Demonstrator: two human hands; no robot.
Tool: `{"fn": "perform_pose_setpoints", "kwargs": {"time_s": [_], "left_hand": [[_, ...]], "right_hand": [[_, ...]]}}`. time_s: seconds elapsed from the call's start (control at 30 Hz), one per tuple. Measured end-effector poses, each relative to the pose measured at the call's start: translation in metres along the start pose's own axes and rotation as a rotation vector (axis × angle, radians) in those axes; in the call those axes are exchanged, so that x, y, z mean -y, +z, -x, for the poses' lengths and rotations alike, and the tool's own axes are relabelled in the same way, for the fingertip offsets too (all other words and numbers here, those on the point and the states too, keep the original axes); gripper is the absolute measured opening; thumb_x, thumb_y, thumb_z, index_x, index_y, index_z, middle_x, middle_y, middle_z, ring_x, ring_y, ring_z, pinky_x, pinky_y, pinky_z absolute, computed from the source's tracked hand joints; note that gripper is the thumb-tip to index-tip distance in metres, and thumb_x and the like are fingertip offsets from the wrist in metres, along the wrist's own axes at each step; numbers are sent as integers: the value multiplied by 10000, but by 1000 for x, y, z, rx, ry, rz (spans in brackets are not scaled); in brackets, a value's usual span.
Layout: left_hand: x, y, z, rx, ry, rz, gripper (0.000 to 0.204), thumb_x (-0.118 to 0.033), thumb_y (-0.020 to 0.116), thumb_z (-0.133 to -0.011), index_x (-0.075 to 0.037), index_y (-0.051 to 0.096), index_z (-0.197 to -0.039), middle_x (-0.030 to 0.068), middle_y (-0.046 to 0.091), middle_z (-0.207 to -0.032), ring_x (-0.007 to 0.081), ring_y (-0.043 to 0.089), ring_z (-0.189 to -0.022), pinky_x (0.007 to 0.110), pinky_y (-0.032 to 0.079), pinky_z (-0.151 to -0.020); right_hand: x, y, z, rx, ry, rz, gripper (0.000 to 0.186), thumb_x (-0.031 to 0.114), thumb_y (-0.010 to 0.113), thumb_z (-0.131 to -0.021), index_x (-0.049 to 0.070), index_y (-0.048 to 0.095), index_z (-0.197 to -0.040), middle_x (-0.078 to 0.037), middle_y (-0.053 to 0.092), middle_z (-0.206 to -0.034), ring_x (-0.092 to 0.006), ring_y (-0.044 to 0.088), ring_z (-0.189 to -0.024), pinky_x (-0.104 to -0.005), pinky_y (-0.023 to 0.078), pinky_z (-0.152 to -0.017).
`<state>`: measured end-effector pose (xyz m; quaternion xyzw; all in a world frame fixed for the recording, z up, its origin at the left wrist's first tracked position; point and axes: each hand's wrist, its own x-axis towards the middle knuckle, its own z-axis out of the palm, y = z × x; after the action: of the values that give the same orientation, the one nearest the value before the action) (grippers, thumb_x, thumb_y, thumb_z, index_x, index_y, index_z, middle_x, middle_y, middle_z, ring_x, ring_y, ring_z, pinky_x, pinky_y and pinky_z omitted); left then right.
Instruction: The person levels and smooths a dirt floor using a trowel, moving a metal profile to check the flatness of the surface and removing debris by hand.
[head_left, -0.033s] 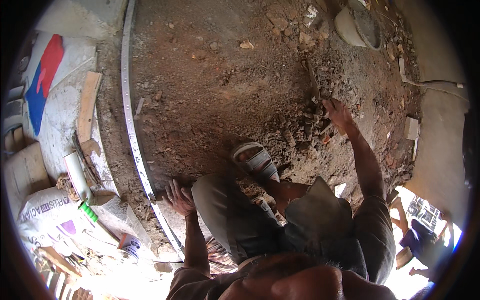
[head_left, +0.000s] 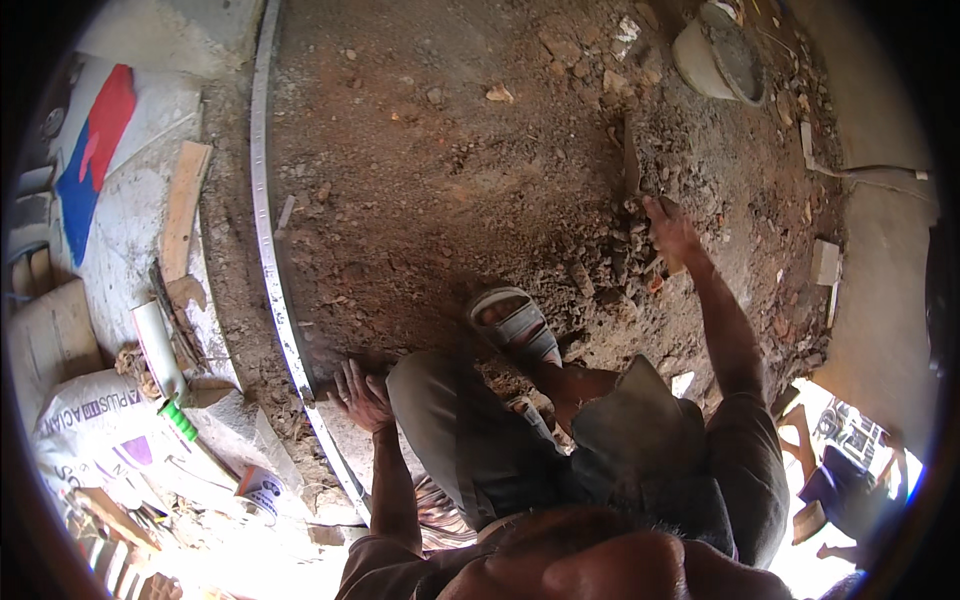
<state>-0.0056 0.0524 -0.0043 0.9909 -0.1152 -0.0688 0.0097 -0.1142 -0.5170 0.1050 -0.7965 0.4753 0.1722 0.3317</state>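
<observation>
My right hand (head_left: 673,232) is closed around the pale handle of a trowel (head_left: 631,158), ahead and to the right of my foot. The trowel's blade points away from me, seen nearly edge-on against the loose, crumbly soil (head_left: 610,240). My left hand (head_left: 363,398) rests low beside my bent knee with its fingers spread, holding nothing. Close to its fingertips runs a long pale metal straightedge (head_left: 263,200), lying on the ground along the left side.
A bucket (head_left: 715,60) of grey material stands at the far right. Boards (head_left: 183,210), a white pipe (head_left: 157,350) and a printed sack (head_left: 95,420) lie left. A wall (head_left: 880,280) bounds the right. Another person (head_left: 850,490) is partly visible at lower right.
The trowel's blade has swung slightly to the right and turned more edge-on, with my right hand still on its handle. My left hand stays in place. The whole view has shifted slightly.
</observation>
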Motion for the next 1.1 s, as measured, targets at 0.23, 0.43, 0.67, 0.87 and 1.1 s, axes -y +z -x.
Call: {"fn": "perform_pose_setpoints", "kwargs": {"time_s": [0.23, 0.43, 0.67, 0.87, 1.1], "left_hand": [[4, 13, 4, -17, 14, 4, 441, -370, 314, -913, -176, 460, -1281, 3, 464, -1311, 210, 392, -1236, 481, 125, -1071], [7, 26, 8, 41, 2, -9, 457, -422, 316, -912, -202, 451, -1289, -24, 440, -1332, 204, 378, -1242, 471, 109, -1079], [1, 19, 6, 6, 7, 69, 450, -401, 341, -909, -197, 436, -1299, -11, 430, -1340, 228, 372, -1245, 475, 105, -1077], [2, 21, 7, -20, 2, 73, 457, -393, 392, -886, -188, 442, -1292, 7, 459, -1315, 222, 373, -1246, 480, 108, -1075], [6, 41, 10, -64, 44, 83, 453, -357, 444, -871, -193, 438, -1294, 5, 469, -1304, 197, 388, -1231, 496, 118, -1067]], "right_hand": [[185, 80, -32, 180, -389, -27, 419, 367, 399, -920, -3, 428, -1113, -143, 523, -812, -202, 546, -663, -367, 498, -647], [194, 54, -127, 6, -437, 190, 554, 424, 295, -937, -3, 369, -1283, -245, 503, -1169, -338, 529, -1048, -415, 431, -907], [36, -5, -128, -250, -231, 324, 621, 449, 352, -914, -29, 315, -1310, -260, 542, -1115, -400, 546, -995, -471, 457, -826], [98, 1, -64, -311, -26, -288, 458, 314, 458, -874, 4, 385, -1203, -224, 582, -871, -321, 612, -706, -438, 479, -645], [222, 42, -150, -298, -508, 131, 427, 296, 446, -887, 6, 431, -1201, -187, 563, -1079, -335, 556, -985, -438, 453, -826]]}}
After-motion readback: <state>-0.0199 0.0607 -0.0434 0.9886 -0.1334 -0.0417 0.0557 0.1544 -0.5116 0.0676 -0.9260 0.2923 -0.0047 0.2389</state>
